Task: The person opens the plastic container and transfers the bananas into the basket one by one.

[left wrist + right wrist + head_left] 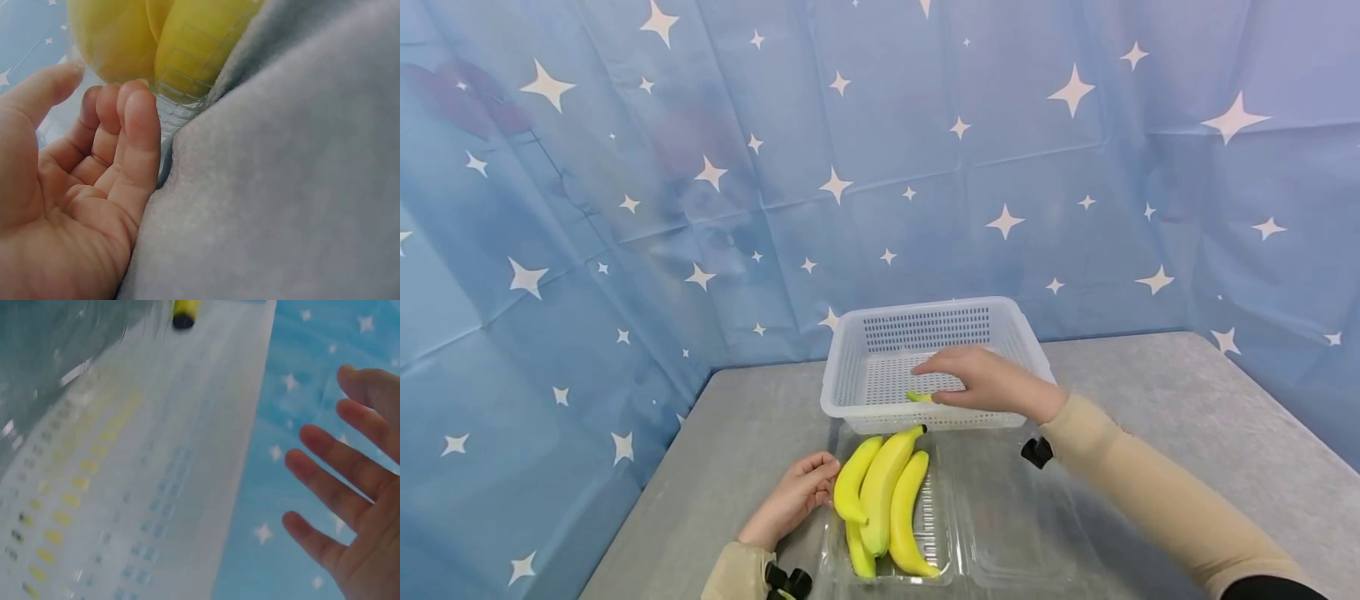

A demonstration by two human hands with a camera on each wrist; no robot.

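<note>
Bananas [883, 492] in clear tray [938, 533] beside left hand [801, 492], fingers loosely curled, empty | another banana [919, 397] in basket [925, 329] below right hand [981, 379], fingers wide, empty | lid [1015, 533] open | apparently partway

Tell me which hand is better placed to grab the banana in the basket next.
Probably the right hand: it hovers over the basket, close to the banana there. The left hand is outside it, beside the clear container with more bananas.
</note>
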